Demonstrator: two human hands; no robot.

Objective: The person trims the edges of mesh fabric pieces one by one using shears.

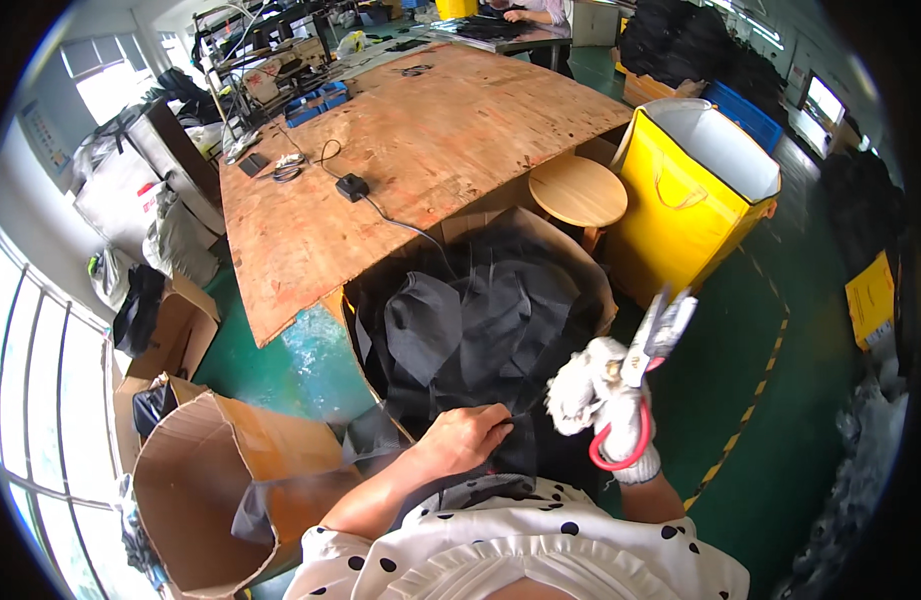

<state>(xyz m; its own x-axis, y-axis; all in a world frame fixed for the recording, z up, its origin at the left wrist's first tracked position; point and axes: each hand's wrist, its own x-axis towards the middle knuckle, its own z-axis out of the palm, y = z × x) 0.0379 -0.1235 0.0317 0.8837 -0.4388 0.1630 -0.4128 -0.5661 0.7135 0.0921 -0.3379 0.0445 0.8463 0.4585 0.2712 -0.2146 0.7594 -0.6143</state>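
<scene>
My left hand (463,438), bare, is closed with its fingertips pinching dark mesh fabric (520,452) just in front of my body. On my right hand (602,395) is a white knitted work glove. It is wrapped around a pair of scissors (662,332) with red handles, whose blades point up and away from me, parted and a little blurred. Beyond both hands, a heap of black fabric pieces (480,315) fills a large cardboard box (592,270). A strip of sheer dark fabric (305,490) trails under my left forearm toward an open carton (195,490).
A worn wooden table (430,130) spans the far side, with a black power adapter (352,187) and its cable. Right of the box stand a round wooden stool (578,190) and a yellow bag (660,200). A person (545,15) is at the far table.
</scene>
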